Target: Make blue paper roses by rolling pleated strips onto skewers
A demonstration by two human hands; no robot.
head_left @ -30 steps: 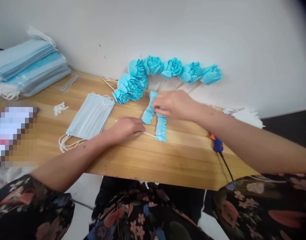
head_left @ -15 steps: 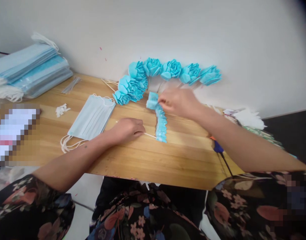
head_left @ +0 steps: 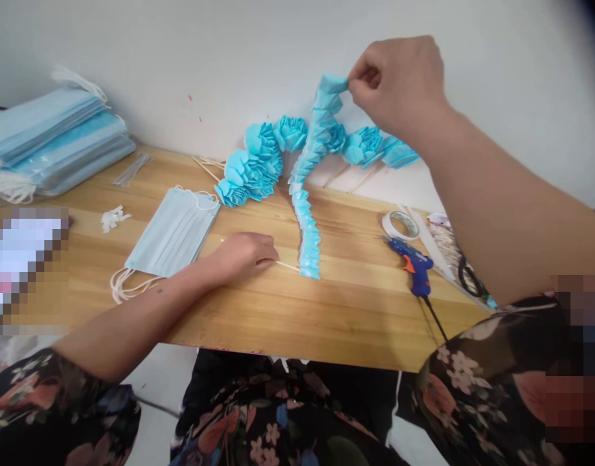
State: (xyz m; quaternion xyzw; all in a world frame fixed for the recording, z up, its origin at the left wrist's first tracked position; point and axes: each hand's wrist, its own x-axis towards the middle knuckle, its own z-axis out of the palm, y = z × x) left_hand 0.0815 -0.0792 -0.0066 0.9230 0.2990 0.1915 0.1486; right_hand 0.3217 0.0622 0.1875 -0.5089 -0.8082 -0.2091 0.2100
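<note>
A long pleated strip of blue mask fabric [head_left: 309, 226] runs from the tabletop up into the air. Its upper end is pinched between the thumb and finger of my right hand [head_left: 399, 84], raised in front of the wall. At the lower end, a thin white stick [head_left: 288, 266] meets the strip. My left hand [head_left: 246, 255] rests on the table, closed on the other end of that stick. Behind the strip stand several blue fabric flowers [head_left: 246, 171] on sticks, leaning at the wall; the strip partly hides one.
Several flat face masks [head_left: 173, 230] lie left of my left hand, with white scraps [head_left: 115, 219] beside them. A larger mask stack [head_left: 59, 142] is at the far left. On the right are a blue glue gun [head_left: 416, 268], a tape roll [head_left: 401, 225] and black-handled scissors [head_left: 469, 278].
My right hand has risen up and to the right, drawing the folded strip out to its long length. The glue gun and tape roll have come into fuller view. My left hand stays put.
</note>
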